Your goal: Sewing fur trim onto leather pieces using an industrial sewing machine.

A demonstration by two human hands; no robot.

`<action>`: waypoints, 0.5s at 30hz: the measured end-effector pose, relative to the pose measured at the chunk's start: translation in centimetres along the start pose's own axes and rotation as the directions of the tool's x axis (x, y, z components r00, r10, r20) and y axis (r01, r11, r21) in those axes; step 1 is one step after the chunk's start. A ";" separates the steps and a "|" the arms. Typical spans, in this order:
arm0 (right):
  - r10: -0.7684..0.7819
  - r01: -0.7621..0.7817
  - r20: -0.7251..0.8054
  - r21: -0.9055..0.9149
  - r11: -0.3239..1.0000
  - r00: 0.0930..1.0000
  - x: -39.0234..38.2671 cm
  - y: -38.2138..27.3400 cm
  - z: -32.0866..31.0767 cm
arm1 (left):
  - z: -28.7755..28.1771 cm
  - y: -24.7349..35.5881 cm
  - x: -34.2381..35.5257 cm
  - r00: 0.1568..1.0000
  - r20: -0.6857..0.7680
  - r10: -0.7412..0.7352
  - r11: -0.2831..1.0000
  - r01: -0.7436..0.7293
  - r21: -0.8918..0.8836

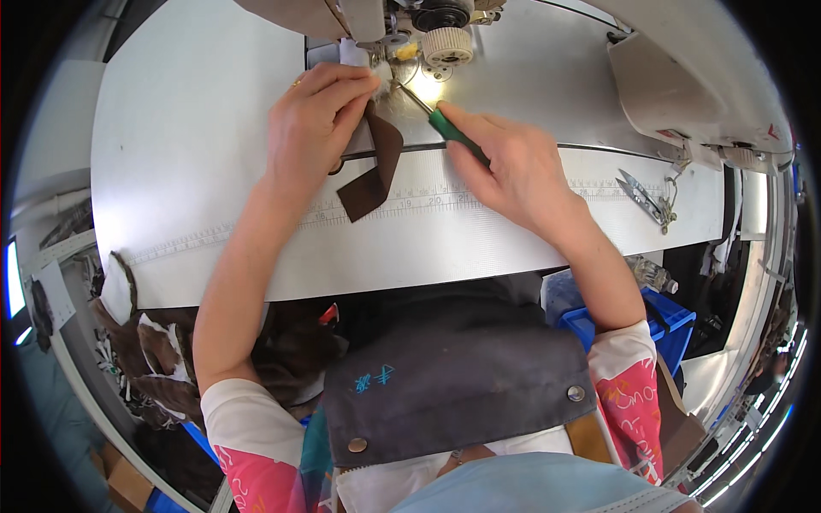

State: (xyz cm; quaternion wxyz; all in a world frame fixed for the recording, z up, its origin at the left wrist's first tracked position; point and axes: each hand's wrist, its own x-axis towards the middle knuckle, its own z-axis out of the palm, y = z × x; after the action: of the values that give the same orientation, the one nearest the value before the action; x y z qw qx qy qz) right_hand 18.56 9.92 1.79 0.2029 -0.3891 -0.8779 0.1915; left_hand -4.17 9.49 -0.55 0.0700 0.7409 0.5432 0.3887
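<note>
At the needle area of a sewing machine, my left hand is closed, thumb and fingers pinching a white and brown fabric piece. From it a dark brown strip hangs toward me, folding over the table's edge ruler. My right hand is wrapped round the handle of a green-handled awl. The awl's thin metal shaft points up and left, its tip at or very near the fabric beside my left fingertips. Whether the tip touches the fabric is hard to tell.
Thread snips lie on the white table to the right. A ruler scale runs along its front. Brown and white fabric pieces are heaped at lower left. A blue crate and a clear plastic bottle stand below right.
</note>
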 end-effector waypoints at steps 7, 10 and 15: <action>0.069 -0.075 -0.066 -0.081 0.994 0.995 -0.8 1.1 -0.7 | 0.0 -1.5 1.5 1.000 -0.022 -0.005 0.999 0.004 -0.046; 0.095 -0.104 -0.072 -0.139 0.985 0.993 -2.0 2.0 -2.6 | -0.7 -1.8 1.5 0.997 0.039 -0.059 0.997 0.061 -0.056; 0.191 -0.202 -0.198 -0.037 0.979 0.961 -3.0 4.5 -3.1 | -1.4 -2.2 1.8 0.990 0.115 -0.078 0.979 0.098 -0.178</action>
State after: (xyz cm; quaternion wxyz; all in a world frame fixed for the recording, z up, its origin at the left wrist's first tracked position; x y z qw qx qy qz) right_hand 24.73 10.99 1.53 0.2561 -0.4969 -0.8160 0.1469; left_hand -6.56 11.48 0.14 0.1839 0.7263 0.5330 0.3931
